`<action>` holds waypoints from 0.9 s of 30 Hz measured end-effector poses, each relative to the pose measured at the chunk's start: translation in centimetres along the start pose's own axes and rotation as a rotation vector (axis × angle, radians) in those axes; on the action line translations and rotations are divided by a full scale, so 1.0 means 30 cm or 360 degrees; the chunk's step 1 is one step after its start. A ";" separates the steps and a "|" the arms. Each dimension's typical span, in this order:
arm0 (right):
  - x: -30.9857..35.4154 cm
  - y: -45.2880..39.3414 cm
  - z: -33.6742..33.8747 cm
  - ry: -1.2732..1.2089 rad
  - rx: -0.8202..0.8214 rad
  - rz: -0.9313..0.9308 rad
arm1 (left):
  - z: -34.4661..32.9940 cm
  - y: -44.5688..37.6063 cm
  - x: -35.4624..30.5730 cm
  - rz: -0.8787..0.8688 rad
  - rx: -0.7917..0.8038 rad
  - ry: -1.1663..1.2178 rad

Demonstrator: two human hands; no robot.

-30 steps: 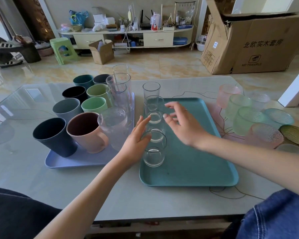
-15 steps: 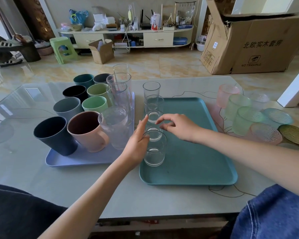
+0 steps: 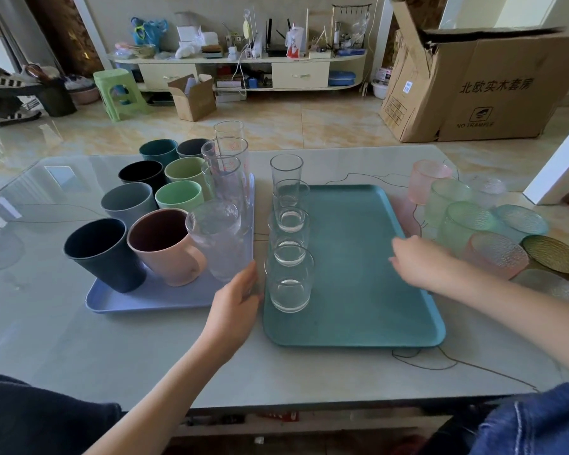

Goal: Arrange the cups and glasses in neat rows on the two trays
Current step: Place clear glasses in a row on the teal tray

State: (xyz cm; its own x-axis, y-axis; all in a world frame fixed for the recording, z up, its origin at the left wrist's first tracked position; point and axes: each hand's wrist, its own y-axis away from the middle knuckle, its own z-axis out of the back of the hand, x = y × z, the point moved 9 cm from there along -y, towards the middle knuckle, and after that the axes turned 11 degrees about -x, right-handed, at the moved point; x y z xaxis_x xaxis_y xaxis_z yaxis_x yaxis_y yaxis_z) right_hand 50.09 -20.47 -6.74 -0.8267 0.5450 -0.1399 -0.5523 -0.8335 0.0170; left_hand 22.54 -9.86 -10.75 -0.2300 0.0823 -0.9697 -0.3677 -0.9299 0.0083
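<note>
Five clear, straight-sided drinking glasses (image 3: 288, 238) in one column down the left edge of the teal rectangular plastic tray (image 3: 358, 264), rest of that tray bare. To the left, a lilac plastic tray (image 3: 138, 298) carrying matte coloured cups in two columns plus a column of tall clear tumblers, nearest one ribbed (image 3: 220, 239). Off to the right, on the pale glossy table (image 3: 145, 349), a cluster of frosted textured glasses (image 3: 467, 224), pink, green and amber, not yet on any tray. Left hand (image 3: 235, 308) between the two trays, fingers relaxed and holding nothing, tips just beside the ribbed tumbler's base; contact impossible to confirm. Right hand (image 3: 418, 262) over the teal tray's right rim, fingers loosely spread, empty, near the frosted cluster. Probable step: fetching a frosted glass to start a second column. Best taken low around the body, lifted clear of its neighbours, set level with the nearest clear glass. Several frosted glasses overlapping, some cut off at the right edge; count uncertain.
</note>
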 end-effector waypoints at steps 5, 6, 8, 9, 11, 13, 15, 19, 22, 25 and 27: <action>-0.071 0.081 -0.109 0.0429 0.0496 -0.0155 | -0.047 0.080 0.050 -0.0023 0.0531 -0.0234; -0.069 0.091 -0.118 0.0404 0.0575 -0.0169 | -0.052 0.083 0.057 -0.0055 0.0585 -0.0382; -0.078 0.098 -0.127 0.0266 0.0626 -0.0219 | -0.062 0.077 0.052 -0.0112 0.0660 -0.0476; -0.079 0.096 -0.124 0.0154 0.0597 -0.0215 | -0.065 0.073 0.047 -0.0118 0.0670 -0.0466; -0.085 0.076 -0.117 -0.0060 0.0481 -0.0152 | -0.068 0.066 0.049 -0.0107 0.0656 -0.0431; -0.090 0.061 -0.109 -0.0115 0.0383 -0.0142 | -0.076 0.064 0.048 -0.0103 0.0632 -0.0409; -0.090 0.048 -0.102 -0.0039 0.0320 -0.0134 | -0.079 0.060 0.043 -0.0136 0.0600 -0.0435; -0.108 -0.018 0.059 -0.0043 0.0000 -0.0041 | -0.081 0.062 0.006 -0.0254 0.0569 -0.0631; -0.213 -0.045 0.270 -0.0277 -0.0324 -0.0060 | -0.082 0.072 -0.031 -0.0321 0.0592 -0.0909; -0.356 -0.052 0.314 -0.0332 -0.0206 -0.0166 | -0.060 0.069 -0.068 -0.0324 0.0660 -0.1362; -0.432 -0.044 0.259 -0.0347 0.0086 -0.0268 | -0.041 0.063 -0.118 -0.0331 0.0656 -0.1507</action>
State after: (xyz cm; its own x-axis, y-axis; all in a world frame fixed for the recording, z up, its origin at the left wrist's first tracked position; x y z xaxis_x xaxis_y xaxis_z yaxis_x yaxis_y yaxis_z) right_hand 60.69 -25.73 2.74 -0.7231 0.6871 0.0711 -0.6840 -0.7266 0.0652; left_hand 23.78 -12.35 -7.61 -0.6718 0.6378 -0.3766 -0.7178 -0.6860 0.1186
